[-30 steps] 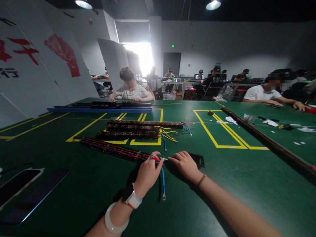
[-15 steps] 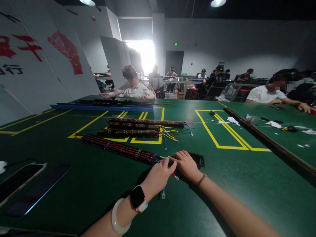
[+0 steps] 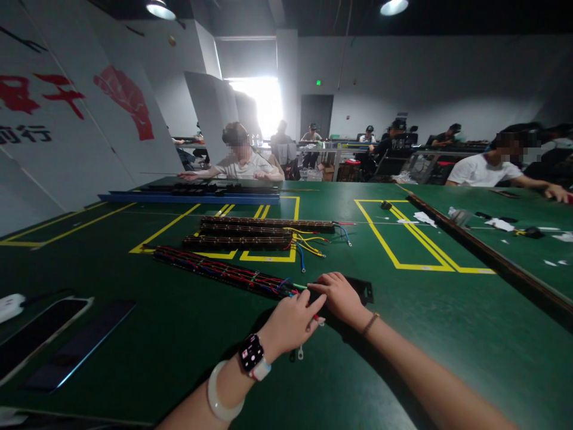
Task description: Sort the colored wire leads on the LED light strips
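A long black strip [image 3: 228, 274] carrying red, blue and green wires lies slantwise across the green table. My left hand [image 3: 286, 325], wearing a watch and a pale bangle, has its fingers bent over the wire ends, index finger pointing right. A red lead with a ring terminal [image 3: 321, 322] sticks out beside its fingertips. More ring terminals [image 3: 300, 353] hang out below this hand. My right hand [image 3: 342, 301] rests over the strip's bare black end [image 3: 364, 291]. Its closed fingertips meet the tip of a green wire [image 3: 299, 286]; the exact grip is hidden.
Behind lie several dark wired strips [image 3: 242, 240] with yellow and blue leads. Two phones [image 3: 83, 343] sit at left. A blue channel [image 3: 188, 197] lies at the far edge, before a seated person. A long brown strip [image 3: 483, 257] and paper scraps [image 3: 424, 219] are at right.
My left hand has shifted slightly down and right, its index finger now stretched out further. The watch screen has lit up. My right hand stays nearly in place.
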`<state>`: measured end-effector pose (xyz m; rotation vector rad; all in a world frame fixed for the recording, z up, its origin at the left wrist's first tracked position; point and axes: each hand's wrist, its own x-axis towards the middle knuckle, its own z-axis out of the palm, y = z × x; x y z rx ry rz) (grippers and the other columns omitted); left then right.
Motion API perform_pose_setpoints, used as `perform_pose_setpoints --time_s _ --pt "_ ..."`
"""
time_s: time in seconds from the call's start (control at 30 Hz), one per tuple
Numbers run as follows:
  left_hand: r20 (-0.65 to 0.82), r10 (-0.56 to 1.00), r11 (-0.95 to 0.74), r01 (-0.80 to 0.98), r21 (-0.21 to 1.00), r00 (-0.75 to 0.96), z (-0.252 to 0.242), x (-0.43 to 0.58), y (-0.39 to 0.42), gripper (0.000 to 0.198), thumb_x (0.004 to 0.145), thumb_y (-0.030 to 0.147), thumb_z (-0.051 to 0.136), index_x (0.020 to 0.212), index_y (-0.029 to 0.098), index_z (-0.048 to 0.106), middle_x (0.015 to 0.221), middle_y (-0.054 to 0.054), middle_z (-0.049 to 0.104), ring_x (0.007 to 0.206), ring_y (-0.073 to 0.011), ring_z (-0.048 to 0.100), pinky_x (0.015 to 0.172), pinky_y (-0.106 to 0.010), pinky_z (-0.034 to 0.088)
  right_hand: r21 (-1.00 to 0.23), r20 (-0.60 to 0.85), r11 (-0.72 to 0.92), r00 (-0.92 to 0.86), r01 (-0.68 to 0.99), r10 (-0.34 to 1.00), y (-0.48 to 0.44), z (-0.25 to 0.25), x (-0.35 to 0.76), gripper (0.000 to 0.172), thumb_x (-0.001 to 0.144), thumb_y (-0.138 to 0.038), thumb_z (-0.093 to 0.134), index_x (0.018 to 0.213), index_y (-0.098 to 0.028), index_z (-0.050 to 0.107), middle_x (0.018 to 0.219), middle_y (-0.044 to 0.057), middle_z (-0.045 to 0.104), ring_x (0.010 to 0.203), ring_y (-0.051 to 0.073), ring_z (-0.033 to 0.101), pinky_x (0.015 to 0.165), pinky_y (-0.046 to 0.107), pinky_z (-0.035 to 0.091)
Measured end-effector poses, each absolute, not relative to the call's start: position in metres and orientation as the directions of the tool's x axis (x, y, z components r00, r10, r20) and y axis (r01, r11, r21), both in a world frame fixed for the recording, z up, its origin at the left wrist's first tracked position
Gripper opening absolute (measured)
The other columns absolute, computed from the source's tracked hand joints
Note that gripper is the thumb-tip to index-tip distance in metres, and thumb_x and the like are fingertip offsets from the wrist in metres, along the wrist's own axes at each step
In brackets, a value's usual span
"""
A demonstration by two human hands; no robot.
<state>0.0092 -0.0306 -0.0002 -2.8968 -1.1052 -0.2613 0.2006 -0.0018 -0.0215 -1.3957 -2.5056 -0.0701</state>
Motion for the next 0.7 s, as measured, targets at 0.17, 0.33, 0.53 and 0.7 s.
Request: perform_pose_setpoints --time_s 0.17,0.33,0.53,0.7 --pt "0.378 0.674 -0.738 0.585 0.335 0.634 -0.004 -0.011 -0.018 0.062 0.093 0.056 0.019 0.131 0.01 0.036 0.096 -0.012 0.062 0.076 -0.0209 0.062 0.069 -0.032 0.046 -0.381 0.256 0.474 -0.402 0.794 0.879 0.003 -0.005 0.199 0.032 0.093 -0.02 0.045 0.12 -0.023 0.061 0.115 0.008 0.06 0.105 0.019 0.055 0.094 0.035 0.038" --pt "0.293 0.871 -0.491 0.712 0.503 0.394 -0.002 -0.013 -0.011 0.039 0.097 0.031 0.02 0.091 0.017 0.056 0.075 -0.007 0.064 0.071 -0.0182 0.064 0.063 -0.026 0.04 -0.696 0.169 0.398 -0.402 0.597 0.9 -0.002 0.025 0.181 0.038 0.092 -0.047 0.047 0.116 -0.022 0.063 0.111 0.008 0.062 0.104 0.021 0.057 0.093 0.036 0.042" --pt "-0.047 0.93 -0.262 0.746 0.613 0.365 0.001 -0.01 -0.008 0.029 0.09 0.03 0.043 0.075 0.016 0.063 0.075 -0.009 0.069 0.067 -0.0167 0.064 0.055 -0.022 0.037 -0.672 0.035 0.417 -0.536 0.612 0.844 -0.008 0.043 0.162 0.055 0.076 -0.044 0.068 0.127 -0.026 0.055 0.124 0.008 0.053 0.112 0.024 0.051 0.101 0.041 0.036" --pt "-0.278 0.893 0.029 0.571 0.82 0.354 -0.009 -0.007 -0.004 0.042 0.088 0.048 0.043 0.067 0.014 0.057 0.052 -0.001 0.058 0.035 -0.0083 0.047 0.04 -0.02 0.032 -0.444 -0.066 0.42 -0.497 0.791 0.865 0.006 0.037 0.18 0.063 0.073 -0.041 0.07 0.132 -0.026 0.05 0.129 0.011 0.052 0.121 0.029 0.044 0.101 0.046 0.032"
